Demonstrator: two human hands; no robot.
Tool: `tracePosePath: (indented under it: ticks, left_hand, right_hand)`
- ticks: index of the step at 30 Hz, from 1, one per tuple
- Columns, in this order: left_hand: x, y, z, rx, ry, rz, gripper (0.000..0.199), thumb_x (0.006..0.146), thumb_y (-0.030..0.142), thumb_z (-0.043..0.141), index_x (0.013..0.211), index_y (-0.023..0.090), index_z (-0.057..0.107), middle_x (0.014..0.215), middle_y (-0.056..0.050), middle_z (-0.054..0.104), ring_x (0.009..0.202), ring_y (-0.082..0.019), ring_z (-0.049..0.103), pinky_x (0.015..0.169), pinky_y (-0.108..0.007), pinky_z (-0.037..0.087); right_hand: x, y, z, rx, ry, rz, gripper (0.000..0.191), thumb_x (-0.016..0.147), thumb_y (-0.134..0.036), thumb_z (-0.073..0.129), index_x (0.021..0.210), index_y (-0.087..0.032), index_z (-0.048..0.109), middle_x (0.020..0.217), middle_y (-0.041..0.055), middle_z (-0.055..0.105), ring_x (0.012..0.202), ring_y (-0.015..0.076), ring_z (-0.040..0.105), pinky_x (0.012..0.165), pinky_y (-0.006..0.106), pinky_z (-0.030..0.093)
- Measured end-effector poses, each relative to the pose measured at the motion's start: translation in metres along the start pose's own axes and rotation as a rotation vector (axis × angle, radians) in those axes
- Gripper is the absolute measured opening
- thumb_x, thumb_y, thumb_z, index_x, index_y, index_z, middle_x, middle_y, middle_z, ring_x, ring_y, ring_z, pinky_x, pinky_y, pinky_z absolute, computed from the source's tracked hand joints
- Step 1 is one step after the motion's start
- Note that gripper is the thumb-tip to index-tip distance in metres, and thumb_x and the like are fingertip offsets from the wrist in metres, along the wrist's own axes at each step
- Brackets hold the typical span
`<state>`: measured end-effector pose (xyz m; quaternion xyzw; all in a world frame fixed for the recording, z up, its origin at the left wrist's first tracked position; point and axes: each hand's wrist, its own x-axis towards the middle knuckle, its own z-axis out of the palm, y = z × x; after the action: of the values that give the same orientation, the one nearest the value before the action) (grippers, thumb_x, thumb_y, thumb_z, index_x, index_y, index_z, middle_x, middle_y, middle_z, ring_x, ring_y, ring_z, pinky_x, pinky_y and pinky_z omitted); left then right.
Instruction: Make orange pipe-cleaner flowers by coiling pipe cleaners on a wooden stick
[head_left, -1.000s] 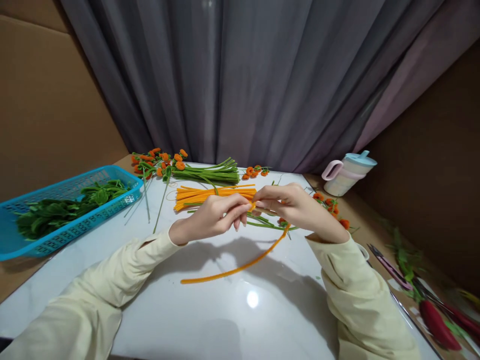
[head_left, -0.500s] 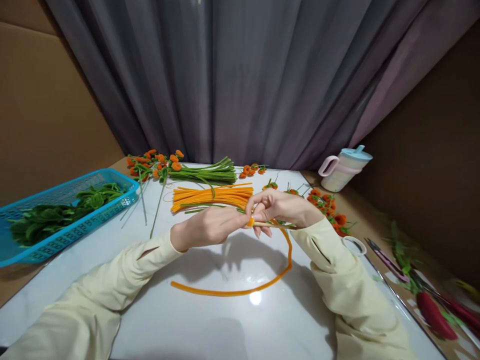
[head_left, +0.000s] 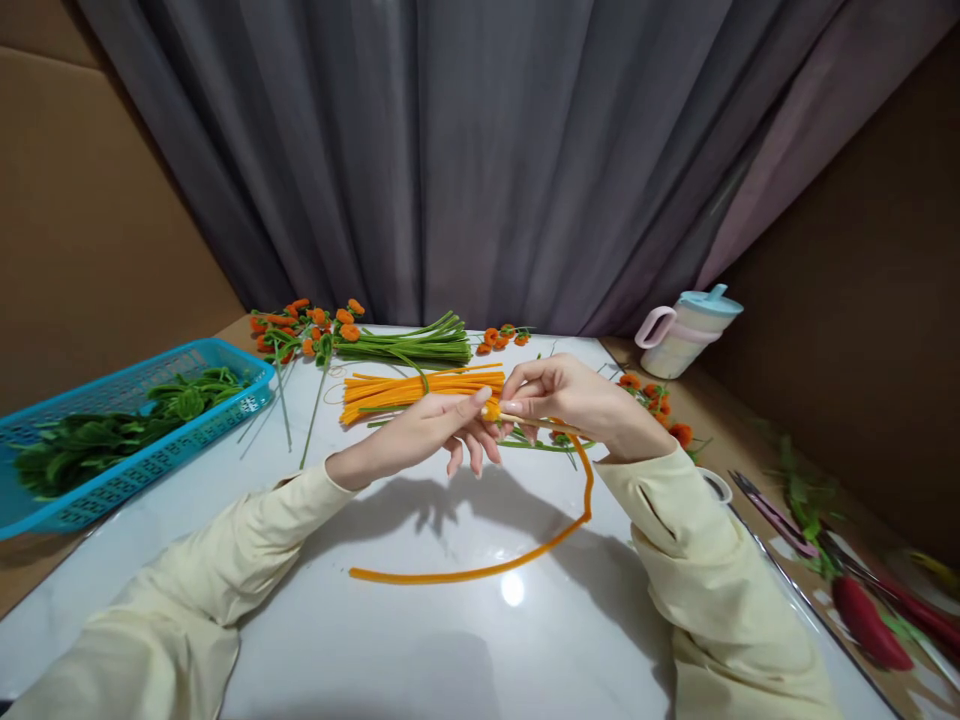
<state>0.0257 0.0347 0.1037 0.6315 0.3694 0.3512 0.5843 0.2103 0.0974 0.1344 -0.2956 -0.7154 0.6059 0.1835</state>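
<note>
Near the middle of the view, my right hand (head_left: pixel 577 405) pinches a thin wooden stick (head_left: pixel 538 420) whose tip carries a small yellow-orange coil (head_left: pixel 491 411). My left hand (head_left: pixel 439 430) is at the coil from the left, its fingers spread and its thumb against or just beside the coil. From the hands, an orange pipe cleaner (head_left: pixel 480 573) curves down to the right and back left over the white table (head_left: pixel 360 650). Behind my left hand lies a bundle of orange pipe cleaners (head_left: pixel 382 392), partly covered by the hand.
A blue basket (head_left: pixel 150 455) with green leaves stands at left. Green stems (head_left: pixel 420 345) and orange flowers (head_left: pixel 285 325) lie at the back. At right are a cup (head_left: pixel 686 335), a white ring (head_left: pixel 716 486), pink-handled scissors (head_left: pixel 776 515) and a red-handled tool (head_left: pixel 870 620).
My left hand has turned and its fingers have spread apart. The coil and stick have moved slightly up and left. The curved pipe cleaner's bend has shifted a little right.
</note>
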Motion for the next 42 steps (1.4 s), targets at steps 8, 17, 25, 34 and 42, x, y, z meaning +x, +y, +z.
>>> tracePosePath:
  ticks: [8, 17, 25, 34, 42]
  left_hand:
    - [-0.004, -0.002, 0.013, 0.078, 0.11, 0.032, 0.049, 0.089, 0.057, 0.031, 0.075, 0.013, 0.048, 0.056, -0.001, 0.056, 0.04, -0.007, 0.045, 0.039, -0.018, 0.035]
    - [-0.01, -0.007, 0.015, 0.587, 0.307, 0.353, 0.039, 0.096, 0.031, 0.031, 0.061, 0.016, 0.041, 0.054, 0.003, 0.045, 0.05, -0.007, 0.043, 0.055, -0.02, 0.036]
    - [-0.014, -0.008, 0.014, 0.774, 0.199, 0.471, 0.032, 0.095, 0.024, 0.031, 0.066, 0.017, 0.042, 0.058, 0.003, 0.048, 0.05, -0.007, 0.044, 0.054, -0.02, 0.035]
    - [-0.015, 0.003, 0.007, 0.784, 0.115, 0.43, 0.032, 0.096, 0.025, 0.026, 0.069, 0.017, 0.042, 0.062, 0.002, 0.049, 0.054, -0.008, 0.045, 0.059, -0.02, 0.037]
    - [0.002, -0.008, -0.015, 0.542, 0.103, 0.233, 0.039, 0.095, 0.042, 0.028, 0.079, 0.016, 0.052, 0.076, -0.001, 0.054, 0.062, -0.011, 0.048, 0.061, -0.023, 0.04]
  right_hand:
    - [-0.004, -0.006, 0.012, -0.176, 0.079, -0.086, 0.028, 0.068, -0.038, 0.071, 0.068, -0.014, 0.055, 0.056, 0.0004, 0.061, 0.046, 0.0103, 0.056, 0.045, 0.02, 0.041]
    - [-0.005, -0.005, 0.009, -0.065, -0.036, -0.116, 0.02, 0.073, -0.033, 0.067, 0.071, -0.015, 0.059, 0.066, 0.0018, 0.065, 0.056, 0.0124, 0.06, 0.054, 0.023, 0.048]
    - [-0.004, 0.002, -0.006, -0.06, -0.324, -0.12, 0.011, 0.081, -0.025, 0.061, 0.08, -0.014, 0.062, 0.069, 0.0017, 0.067, 0.068, 0.0128, 0.064, 0.069, 0.025, 0.05]
    - [0.001, 0.008, -0.01, -0.046, -0.387, -0.188, 0.015, 0.084, -0.026, 0.058, 0.083, -0.012, 0.06, 0.071, 0.0028, 0.066, 0.061, 0.0106, 0.061, 0.061, 0.024, 0.049]
    - [0.014, 0.02, -0.011, -0.051, -0.196, -0.14, 0.023, 0.082, -0.035, 0.061, 0.08, -0.012, 0.059, 0.069, 0.0018, 0.065, 0.054, 0.0075, 0.054, 0.051, 0.019, 0.041]
